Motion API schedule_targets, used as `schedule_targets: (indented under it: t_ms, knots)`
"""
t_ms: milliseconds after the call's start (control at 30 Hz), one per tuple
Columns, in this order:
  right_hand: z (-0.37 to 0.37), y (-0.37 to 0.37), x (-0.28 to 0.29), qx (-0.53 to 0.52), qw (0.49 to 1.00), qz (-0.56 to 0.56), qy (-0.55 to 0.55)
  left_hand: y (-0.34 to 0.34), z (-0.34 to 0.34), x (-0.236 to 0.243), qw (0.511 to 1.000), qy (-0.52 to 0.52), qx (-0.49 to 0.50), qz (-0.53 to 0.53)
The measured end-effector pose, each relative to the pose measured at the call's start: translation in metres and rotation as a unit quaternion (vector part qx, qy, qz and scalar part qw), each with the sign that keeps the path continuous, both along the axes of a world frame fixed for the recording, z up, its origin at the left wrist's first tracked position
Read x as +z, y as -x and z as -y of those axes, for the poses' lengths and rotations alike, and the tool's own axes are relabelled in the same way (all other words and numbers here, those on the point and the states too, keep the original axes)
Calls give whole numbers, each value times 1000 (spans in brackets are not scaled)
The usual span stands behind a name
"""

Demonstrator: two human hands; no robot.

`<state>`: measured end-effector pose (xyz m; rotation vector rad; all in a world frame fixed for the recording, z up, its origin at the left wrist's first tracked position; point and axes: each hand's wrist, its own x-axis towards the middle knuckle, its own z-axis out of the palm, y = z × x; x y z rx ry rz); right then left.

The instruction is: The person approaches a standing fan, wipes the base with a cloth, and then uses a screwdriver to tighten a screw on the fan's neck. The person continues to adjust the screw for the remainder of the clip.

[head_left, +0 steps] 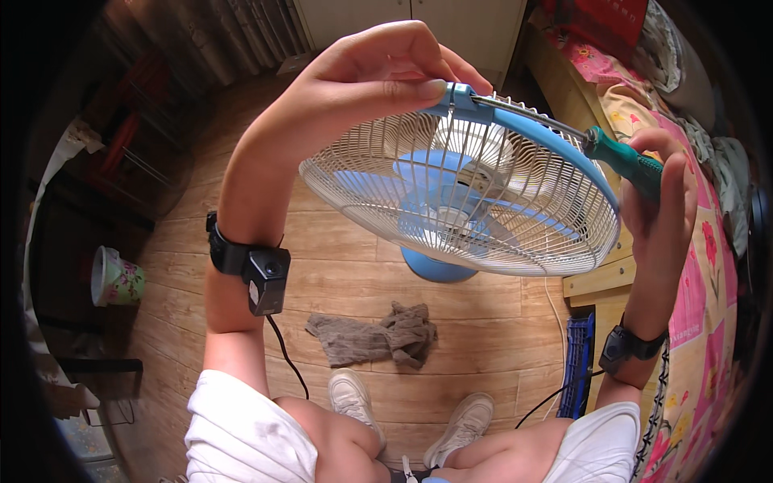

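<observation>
A blue and white electric fan (459,205) stands before me with its wire guard tilted upward. A blue rim runs round the guard, with a clip (467,107) at its top. My left hand (374,76) is closed over the rim there, its thumb pressed beside the clip and its other fingers partly hidden behind. In my right hand (672,185) is a screwdriver (624,157) with a green handle. Its metal shaft points left along the rim, and the tip meets the clip. The blue fan base (439,266) shows below the guard.
On the wooden floor lies a crumpled brown cloth (374,334), near my shoes. A bed with a flowered cover (708,249) runs along the right. A patterned bin (121,278) stands at left. A pale cord (557,314) trails on the floor below the fan.
</observation>
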<state>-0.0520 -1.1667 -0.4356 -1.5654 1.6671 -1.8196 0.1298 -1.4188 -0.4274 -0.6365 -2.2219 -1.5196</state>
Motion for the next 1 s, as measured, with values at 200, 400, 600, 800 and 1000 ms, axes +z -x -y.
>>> schedule_targets:
  t_ms: [200, 400, 600, 800, 1000]
  knots:
    - [-6, -11, 7, -54, 997, 50, -28, 1, 3, -1, 1000, 19, 3, -11]
    - [-10, -7, -2, -107, 965, -221, 95, 0, 6, -2, 999, 26, 2, -20]
    - [1, 13, 2, 1, 888, -423, 179, -2, 7, -1, 999, 23, -2, -22]
    - [-1, 15, 5, -142, 772, -583, 209, 1, 4, -2, 999, 34, -1, -27]
    - [10, 5, 7, -58, 866, -434, 240, 0, 3, -1, 999, 35, 0, -27]
